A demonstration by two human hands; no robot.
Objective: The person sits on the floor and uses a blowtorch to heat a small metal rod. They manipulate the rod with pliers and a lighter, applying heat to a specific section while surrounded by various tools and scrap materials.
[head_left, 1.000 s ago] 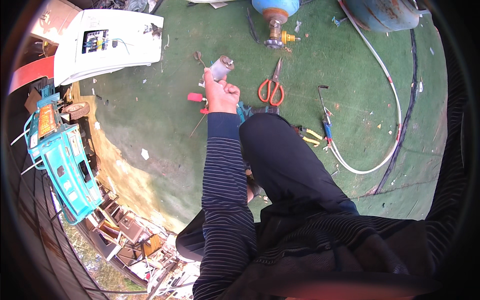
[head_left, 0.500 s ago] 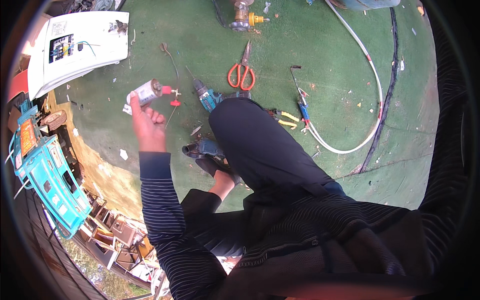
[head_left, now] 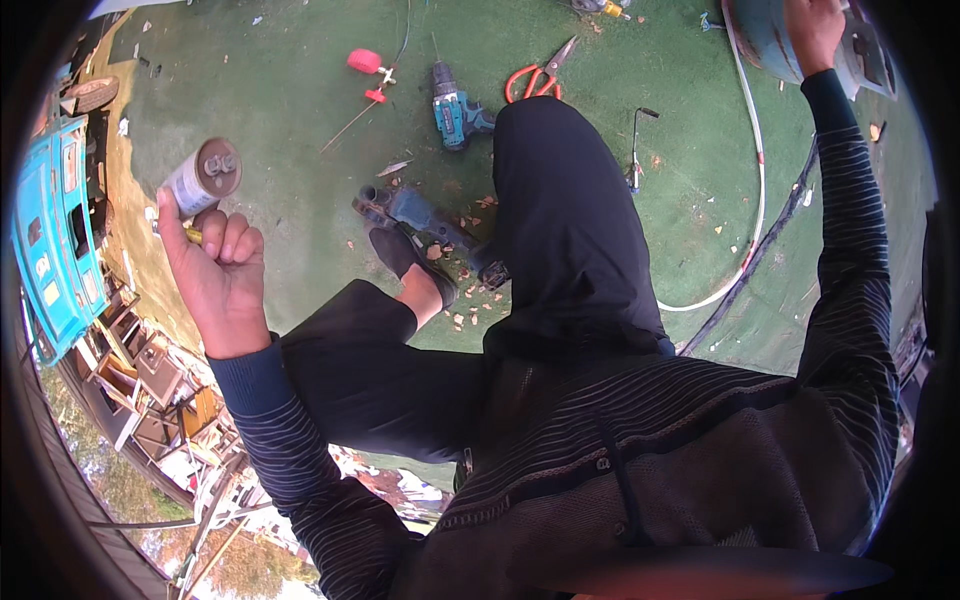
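My left hand (head_left: 228, 275), raised at the left, is closed around a silver cylindrical capacitor (head_left: 186, 188) whose brown end with metal terminals faces up and to the right. A small yellow piece (head_left: 194, 235) shows among the same fingers; its kind is hidden. At the upper right, my right hand (head_left: 816, 35) reaches to the top of a blue-green tank (head_left: 762, 35). Its fingers run out of the picture, so their grip cannot be made out.
On the green floor lie a teal cordless drill (head_left: 452, 112), orange-handled scissors (head_left: 535, 80), a red fitting with thin tubing (head_left: 366, 62), a dark blue tool (head_left: 422, 213) and a thin black-handled rod (head_left: 636, 145). A white hose (head_left: 757, 160) curves at the right. Left stands a blue vehicle (head_left: 60, 240).
The view has shifted toward the right. My right hand has come into view at the tank. My left hand still holds the capacitor, now tilted so that its terminal end shows.
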